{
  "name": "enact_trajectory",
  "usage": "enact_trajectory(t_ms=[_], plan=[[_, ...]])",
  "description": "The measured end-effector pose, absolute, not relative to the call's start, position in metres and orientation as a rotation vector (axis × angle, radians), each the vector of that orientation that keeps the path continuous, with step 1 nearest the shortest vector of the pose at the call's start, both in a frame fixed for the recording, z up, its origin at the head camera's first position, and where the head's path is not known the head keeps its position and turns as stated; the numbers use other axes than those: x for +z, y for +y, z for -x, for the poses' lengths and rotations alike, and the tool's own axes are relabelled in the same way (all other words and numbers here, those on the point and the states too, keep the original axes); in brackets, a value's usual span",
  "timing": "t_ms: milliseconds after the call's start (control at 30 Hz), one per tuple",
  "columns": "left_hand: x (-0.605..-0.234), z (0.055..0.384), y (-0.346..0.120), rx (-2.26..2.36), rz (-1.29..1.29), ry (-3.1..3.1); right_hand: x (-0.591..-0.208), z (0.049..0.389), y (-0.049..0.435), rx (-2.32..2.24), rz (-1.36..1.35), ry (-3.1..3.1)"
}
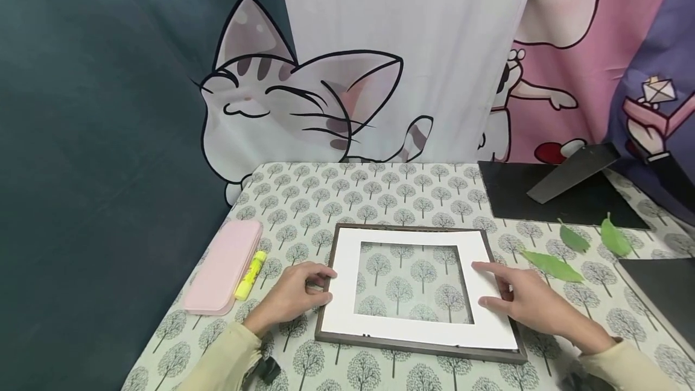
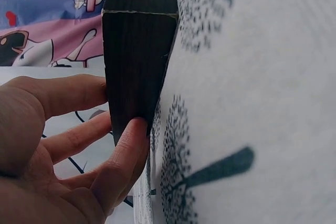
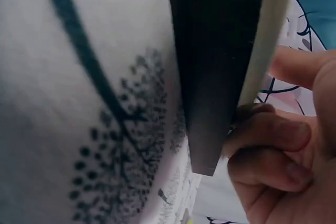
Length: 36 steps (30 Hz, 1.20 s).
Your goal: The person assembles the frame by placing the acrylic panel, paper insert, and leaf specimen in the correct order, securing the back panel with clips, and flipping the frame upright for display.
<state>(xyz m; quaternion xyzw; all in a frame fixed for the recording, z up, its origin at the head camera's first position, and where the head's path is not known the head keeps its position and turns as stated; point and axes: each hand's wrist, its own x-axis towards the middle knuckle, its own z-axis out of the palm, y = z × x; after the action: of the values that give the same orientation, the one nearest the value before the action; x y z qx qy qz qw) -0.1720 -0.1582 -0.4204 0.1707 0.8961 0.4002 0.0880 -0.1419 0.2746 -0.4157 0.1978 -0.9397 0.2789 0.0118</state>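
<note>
White mat (image 1: 343, 301) with a cut-out window, sitting in a dark picture frame (image 1: 423, 347) at the near middle of the counter (image 1: 391, 199) — tree print shows through the window. Left hand (image 1: 293, 289) grips the frame's rim at 9 o'clock, fingertips on its dark outer side. Right hand (image 1: 529, 299) holds on at 3 o'clock: thumb and index rest on the mat, the other fingers curl against the frame's side. In the right wrist view a pale strip runs along that side; can't tell if it's the mat's edge sticking up.

My read: this is the squaring-up step, getting the mat seated. Next move probably calls for keeping the left side steady and pressing evenly along the right edge, no buckling.

Going outward, three green leaves (image 1: 552, 266) lie loose around 2 to 3 o'clock, so they look unused. Black board (image 1: 510, 189) with a raised strut (image 1: 570, 175) at 2 o'clock — maybe the backing. Yellow highlighter (image 1: 251, 276) and pink case (image 1: 224, 267) at 9.
</note>
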Motion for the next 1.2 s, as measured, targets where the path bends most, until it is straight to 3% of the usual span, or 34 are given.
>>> enact_trajectory(t_ms=[367, 1200], plan=[[-0.421, 0.173, -0.159, 1.182, -0.508, 2.661, -0.413, 0.140, 0.278, 0.662, -0.543, -3.021], [-0.422, 0.194, -0.156, 1.244, -0.310, 2.641, -0.416, 0.158, 0.282, 0.833, -0.487, -3.058]])
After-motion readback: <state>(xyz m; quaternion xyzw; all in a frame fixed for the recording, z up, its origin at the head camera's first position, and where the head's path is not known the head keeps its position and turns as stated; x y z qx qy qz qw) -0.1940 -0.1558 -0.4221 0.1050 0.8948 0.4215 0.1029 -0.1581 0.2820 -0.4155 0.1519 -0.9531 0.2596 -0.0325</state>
